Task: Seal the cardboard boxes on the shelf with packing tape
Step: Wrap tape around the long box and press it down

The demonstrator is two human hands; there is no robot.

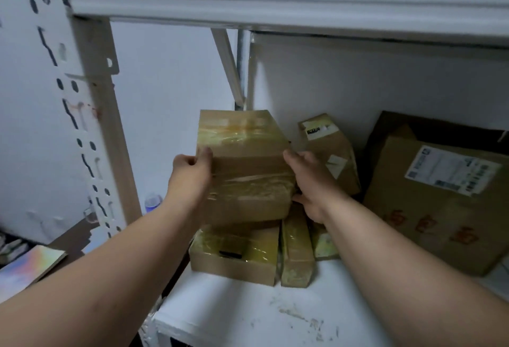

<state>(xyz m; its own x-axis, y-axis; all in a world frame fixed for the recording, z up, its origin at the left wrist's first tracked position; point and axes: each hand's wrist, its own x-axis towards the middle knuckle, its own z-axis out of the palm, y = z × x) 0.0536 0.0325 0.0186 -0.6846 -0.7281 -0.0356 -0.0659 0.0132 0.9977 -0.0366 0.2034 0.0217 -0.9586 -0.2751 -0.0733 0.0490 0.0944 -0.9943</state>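
Reaching in from the bottom of the frame, both forearms stretch over the scuffed white shelf point(248, 311) toward the stack at centre. The left hand point(190, 167) clasps the left side of the top box point(245, 165), thumb on its upper face and fingers curled round the edge. The right hand point(308, 181) holds the opposite side, fingers spread along the right edge and the thumb tucked low by the bottom corner. So both hands are closed on this one box, which sits tilted, propped on a lower box point(234, 253) and a narrow box point(296, 253) stood on edge just beside it.

The held box already carries wide bands of glossy yellowish tape across its top and front, wrinkled in places. That film looks slippery, so a grip on the bare cardboard strip between the bands, or on the corners as now, seems safest. The cardboard looks stiff enough to keep its shape under a two-sided squeeze, and judging by its size it is probably light.

Farther back, right of centre, a small box point(330, 154) leans against the wall, and a large labelled carton point(440, 198) fills the right side. No tape roll is in view.
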